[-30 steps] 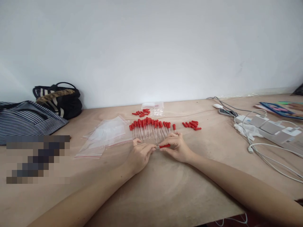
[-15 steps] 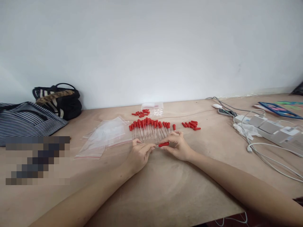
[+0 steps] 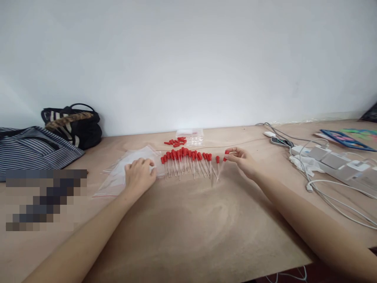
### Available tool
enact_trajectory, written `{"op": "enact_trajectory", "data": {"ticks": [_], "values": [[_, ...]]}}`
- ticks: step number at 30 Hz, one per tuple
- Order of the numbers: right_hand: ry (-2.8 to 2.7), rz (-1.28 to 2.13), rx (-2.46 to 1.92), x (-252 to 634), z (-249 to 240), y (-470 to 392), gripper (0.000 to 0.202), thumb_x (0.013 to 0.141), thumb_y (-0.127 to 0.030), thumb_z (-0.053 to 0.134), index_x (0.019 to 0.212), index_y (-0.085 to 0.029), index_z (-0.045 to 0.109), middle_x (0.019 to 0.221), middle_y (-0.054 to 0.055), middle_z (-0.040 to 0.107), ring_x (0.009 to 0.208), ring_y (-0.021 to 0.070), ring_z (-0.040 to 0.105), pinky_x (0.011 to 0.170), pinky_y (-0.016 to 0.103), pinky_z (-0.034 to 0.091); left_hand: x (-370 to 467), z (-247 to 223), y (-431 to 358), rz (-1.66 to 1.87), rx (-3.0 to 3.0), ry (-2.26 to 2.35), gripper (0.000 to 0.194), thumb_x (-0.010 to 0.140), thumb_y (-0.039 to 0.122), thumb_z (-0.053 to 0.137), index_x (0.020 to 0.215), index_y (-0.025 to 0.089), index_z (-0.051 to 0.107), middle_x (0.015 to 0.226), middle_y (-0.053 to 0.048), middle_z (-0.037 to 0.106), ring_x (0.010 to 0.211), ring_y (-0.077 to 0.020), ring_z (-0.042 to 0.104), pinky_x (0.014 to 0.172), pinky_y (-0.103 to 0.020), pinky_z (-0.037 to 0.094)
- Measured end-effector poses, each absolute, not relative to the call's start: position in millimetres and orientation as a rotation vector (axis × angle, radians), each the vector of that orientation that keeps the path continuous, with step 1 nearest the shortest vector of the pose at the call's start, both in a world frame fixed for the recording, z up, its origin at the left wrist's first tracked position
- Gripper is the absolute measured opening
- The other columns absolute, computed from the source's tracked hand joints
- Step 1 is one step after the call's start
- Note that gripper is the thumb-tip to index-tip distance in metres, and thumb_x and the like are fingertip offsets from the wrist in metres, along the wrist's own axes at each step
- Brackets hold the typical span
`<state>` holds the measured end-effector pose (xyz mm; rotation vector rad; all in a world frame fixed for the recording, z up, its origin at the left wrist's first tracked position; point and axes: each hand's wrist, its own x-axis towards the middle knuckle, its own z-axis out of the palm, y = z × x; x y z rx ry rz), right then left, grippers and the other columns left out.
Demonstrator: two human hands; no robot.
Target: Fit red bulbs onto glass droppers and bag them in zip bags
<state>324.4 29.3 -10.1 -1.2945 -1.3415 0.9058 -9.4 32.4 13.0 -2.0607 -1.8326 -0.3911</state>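
Many red-capped droppers lie fanned on the table, a lone dropper between them and the held dropper, which the right hand pinches by its red bulb, tip slanting down. Well apart from it, the left hand bends over and partly covers clear bags; whether it grips one, I cannot tell. Loose red bulbs lie behind the row

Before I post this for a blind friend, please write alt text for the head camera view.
The right hand holds a red-topped dropper beside a row of similar ones on a table; the left hand is over clear plastic bags, with white chargers to the right.
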Motion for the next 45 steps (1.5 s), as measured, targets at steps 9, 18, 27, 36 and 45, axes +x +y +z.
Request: {"op": "enact_trajectory", "data": {"ticks": [9,18,27,36,45], "values": [[-1.454,0.378,-1.996,317,-16,60,0.023,0.065,-0.035,0.058,0.080,-0.019,0.063,0.074,0.005,0.068,0.078,0.0221,0.059,0.074,0.035,0.036,-30,18,47,-0.072,-1.911,-2.053,0.036,0.078,0.039,0.042,0.083,0.013,0.066,0.093,-0.017,0.063,0.090,-0.0335,0.054,0.076,-0.043,0.033],[-1.574,0.214,-2.018,303,-15,57,0.024,0.070,-0.038,0.053,0.083,-0.019,0.060,0.075,0.005,0.067,0.084,0.0241,0.058,0.082,0.042,0.025,-32,16,48,-0.068,-1.885,-2.048,0.035,0.077,0.038,0.040,0.089,0.013,0.062,0.093,-0.016,0.064,0.089,-0.0324,0.055,0.075,-0.041,0.034],[-1.448,0.267,-1.951,339,-10,32,0.021,0.071,-0.038,0.051,0.077,-0.023,0.065,0.075,0.003,0.068,0.078,0.0222,0.059,0.082,0.044,0.023,-38,15,52,-0.058,-1.883,-2.132,0.040,0.077,0.042,0.038,0.083,0.013,0.066,0.093,-0.018,0.065,0.089,-0.0344,0.056,0.076,-0.043,0.034],[-1.483,0.114,-2.028,366,-12,35,0.027,0.072,-0.042,0.050,0.078,-0.023,0.067,0.076,0.004,0.067,0.078,0.0231,0.056,0.078,0.041,0.023,-42,18,62,0.001,-1.921,-2.301,0.042,0.077,0.044,0.039,0.080,0.015,0.068,0.094,-0.020,0.065,0.090,-0.0371,0.057,0.078,-0.047,0.033],[-1.757,-0.187,-2.130,353,-20,44,0.032,0.076,-0.046,0.045,0.079,-0.023,0.068,0.084,0.008,0.062,0.088,0.0264,0.047,0.076,0.042,0.021,-47,27,65,-0.083,-1.916,-2.332,0.033,0.079,0.041,0.042,0.079,0.017,0.065,0.090,-0.016,0.066,0.088,-0.0358,0.058,0.077,-0.048,0.035]]}}
